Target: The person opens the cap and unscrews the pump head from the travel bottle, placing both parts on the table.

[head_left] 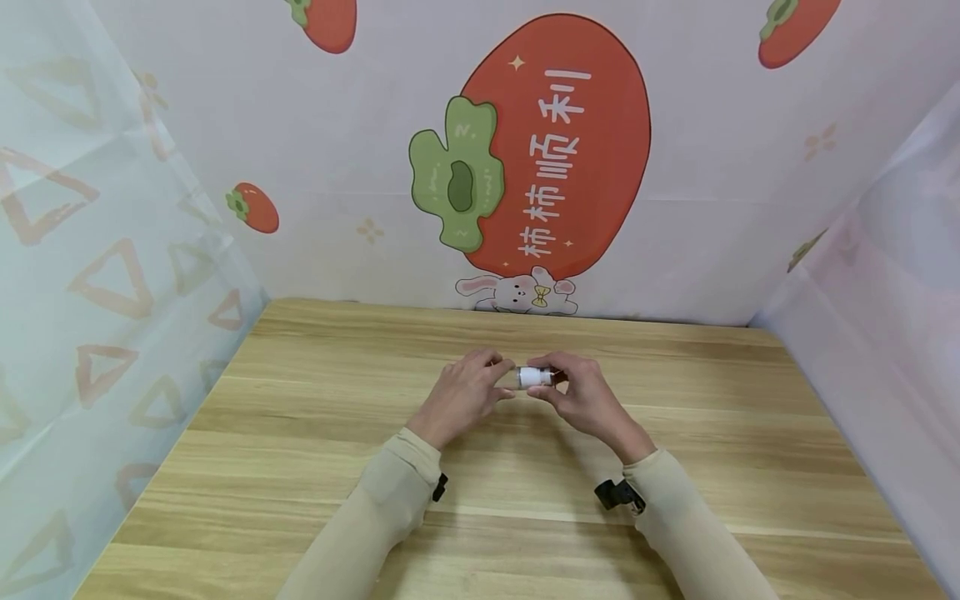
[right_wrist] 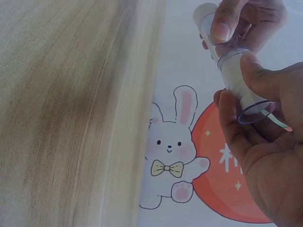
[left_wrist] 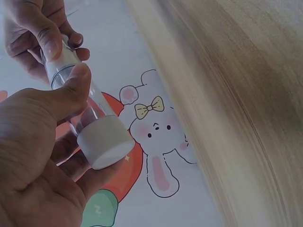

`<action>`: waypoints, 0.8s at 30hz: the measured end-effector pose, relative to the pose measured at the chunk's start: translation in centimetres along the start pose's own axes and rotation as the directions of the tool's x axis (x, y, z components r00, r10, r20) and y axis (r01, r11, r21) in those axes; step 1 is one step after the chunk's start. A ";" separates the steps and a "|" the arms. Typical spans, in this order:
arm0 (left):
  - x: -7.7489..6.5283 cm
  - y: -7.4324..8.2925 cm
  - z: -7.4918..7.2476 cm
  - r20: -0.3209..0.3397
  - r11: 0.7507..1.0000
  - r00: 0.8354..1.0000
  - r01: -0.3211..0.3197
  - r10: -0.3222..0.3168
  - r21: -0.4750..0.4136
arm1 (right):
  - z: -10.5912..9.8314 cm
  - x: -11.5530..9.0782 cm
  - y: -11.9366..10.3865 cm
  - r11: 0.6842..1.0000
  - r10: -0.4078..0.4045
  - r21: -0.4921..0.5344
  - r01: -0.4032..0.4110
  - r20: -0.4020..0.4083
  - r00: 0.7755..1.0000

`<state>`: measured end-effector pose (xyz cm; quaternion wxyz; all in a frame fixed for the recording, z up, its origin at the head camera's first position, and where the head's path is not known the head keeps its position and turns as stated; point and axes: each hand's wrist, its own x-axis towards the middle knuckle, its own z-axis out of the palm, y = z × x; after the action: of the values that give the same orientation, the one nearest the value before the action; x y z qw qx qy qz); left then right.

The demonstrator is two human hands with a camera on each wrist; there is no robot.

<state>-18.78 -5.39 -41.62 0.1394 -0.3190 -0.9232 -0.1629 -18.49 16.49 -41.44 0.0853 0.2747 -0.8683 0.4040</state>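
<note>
A small clear cylindrical bottle (head_left: 531, 377) with white parts lies sideways between both hands, above the wooden table. My left hand (head_left: 468, 392) holds the transparent body, thumb on one side and fingers behind. In the left wrist view, the bottle's white end piece (left_wrist: 105, 142) sticks out past the left thumb. My right hand (head_left: 588, 398) grips the other end, around a white section (right_wrist: 236, 78). A clear rim (right_wrist: 255, 112) flares out beyond the right fingers in the right wrist view. A thin coloured strip (right_wrist: 279, 121) shows beside that rim, partly hidden by the hand.
Beneath the hands is a light wooden table (head_left: 337, 467). A white backdrop (head_left: 360, 150) with a large red persimmon print and a rabbit rises at its back edge. Printed sheets stand along the left side (head_left: 97, 275) and right side (head_left: 892, 283).
</note>
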 end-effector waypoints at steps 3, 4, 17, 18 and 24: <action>0.0 0.0 -0.1 0.014 1.000 1.000 -0.003 0.003 -0.001 | 0.0 0.0 0.0 1.000 0.000 0.006 0.000 0.005 1.000; 0.0 0.0 -0.1 0.017 1.000 1.000 -0.005 0.005 0.000 | 0.0 0.0 0.0 1.000 0.001 0.008 -0.001 0.006 1.000; 0.1 0.0 -0.3 0.034 1.000 0.999 0.003 -0.003 -0.003 | 0.0 0.0 0.0 1.000 -0.005 -0.026 0.005 0.017 1.000; 0.1 0.0 -0.3 0.037 1.000 0.999 0.010 -0.010 0.000 | 0.0 0.0 0.0 1.000 -0.007 -0.030 0.007 0.018 1.000; -0.1 -0.2 -0.2 0.040 0.999 0.998 0.039 -0.039 0.007 | -0.1 -0.1 0.1 0.999 -0.009 -0.035 0.009 0.007 1.000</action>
<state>-18.83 -5.69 -41.52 0.1188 -0.3037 -0.9323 -0.1562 -18.47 16.64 -41.44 0.0889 0.2786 -0.8743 0.3874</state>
